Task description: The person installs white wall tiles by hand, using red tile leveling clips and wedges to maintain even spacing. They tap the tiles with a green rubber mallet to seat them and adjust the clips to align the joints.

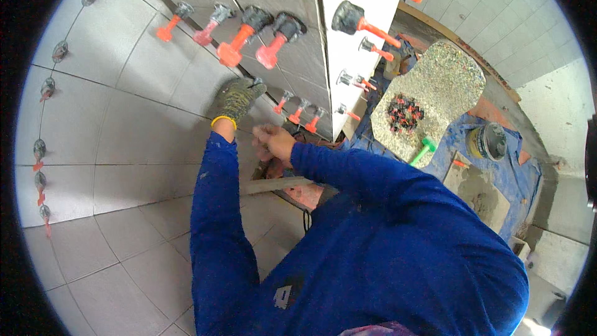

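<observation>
Tile-levelling clips [239, 41]: probably light, stiff plastic, best held by the red handles [229, 55]. Gloved left hand [236, 98] and bare right hand [276, 141] curl nearby; whether either grasps anything cannot be told.

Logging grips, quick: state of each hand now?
Left hand: gloved, by the tiled wall; grip cannot be told.
Right hand: bare, partly curled, blurred; grip cannot be told.
</observation>
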`<action>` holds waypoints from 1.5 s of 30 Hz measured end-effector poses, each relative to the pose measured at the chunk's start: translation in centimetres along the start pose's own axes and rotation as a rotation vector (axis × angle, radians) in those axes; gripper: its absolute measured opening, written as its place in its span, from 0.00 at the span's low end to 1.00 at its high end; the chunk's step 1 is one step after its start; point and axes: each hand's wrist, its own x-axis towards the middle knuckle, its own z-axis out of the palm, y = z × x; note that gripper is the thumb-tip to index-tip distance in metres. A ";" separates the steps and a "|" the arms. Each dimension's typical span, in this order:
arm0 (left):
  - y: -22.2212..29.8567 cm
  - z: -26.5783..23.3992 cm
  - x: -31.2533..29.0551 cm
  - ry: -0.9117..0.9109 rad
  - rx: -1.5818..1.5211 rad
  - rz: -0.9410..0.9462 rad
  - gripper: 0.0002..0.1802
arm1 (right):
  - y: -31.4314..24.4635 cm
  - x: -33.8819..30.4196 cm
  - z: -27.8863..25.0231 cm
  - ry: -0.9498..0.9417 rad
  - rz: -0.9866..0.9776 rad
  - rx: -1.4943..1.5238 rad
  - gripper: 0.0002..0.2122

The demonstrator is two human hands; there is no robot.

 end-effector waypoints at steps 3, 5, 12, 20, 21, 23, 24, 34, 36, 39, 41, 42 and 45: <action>-0.8 -0.2 0.7 0.116 0.219 0.309 0.17 | 0.0 4.2 0.9 0.082 0.046 0.507 0.20; -0.8 -0.9 0.7 0.166 0.227 0.339 0.17 | -0.3 5.5 1.1 0.048 -0.086 0.501 0.19; 4.6 -3.5 -3.4 0.105 -0.105 -0.181 0.20 | 0.3 -1.4 -2.0 -0.030 0.059 0.570 0.20; 8.8 -1.0 -0.1 -0.117 -0.094 -0.085 0.24 | 1.3 1.0 -3.1 0.152 0.109 0.847 0.04; 9.3 -0.7 0.0 -0.079 -0.053 -0.073 0.25 | 1.6 1.3 -3.0 0.143 -0.006 0.763 0.03; 9.8 -0.5 0.1 -0.119 0.026 -0.048 0.27 | 2.0 2.0 -2.9 0.184 -0.099 0.650 0.02; 9.9 -0.6 0.0 -0.012 0.054 -0.004 0.28 | 2.3 2.3 -3.0 0.200 -0.144 0.617 0.02; 5.7 -0.2 0.3 -0.192 -0.211 0.122 0.19 | 3.5 3.9 -5.0 -0.129 -0.420 0.762 0.11; 4.7 0.6 0.2 -0.212 -0.266 0.089 0.17 | 3.1 3.8 -5.4 -0.154 -0.432 0.663 0.12; 3.7 1.5 -0.2 -0.228 -0.365 0.016 0.17 | 2.4 3.7 -5.6 -0.182 -0.464 0.588 0.13; 3.2 1.6 -0.2 -0.214 -0.391 0.025 0.17 | 2.1 3.7 -5.6 -0.217 -0.465 0.591 0.14; 3.2 1.6 -0.2 -0.211 -0.403 0.035 0.17 | 2.0 3.6 -5.6 -0.240 -0.447 0.607 0.14; 3.1 1.5 -0.2 -0.207 -0.439 0.060 0.18 | 1.8 3.2 -5.8 -0.245 -0.370 0.627 0.16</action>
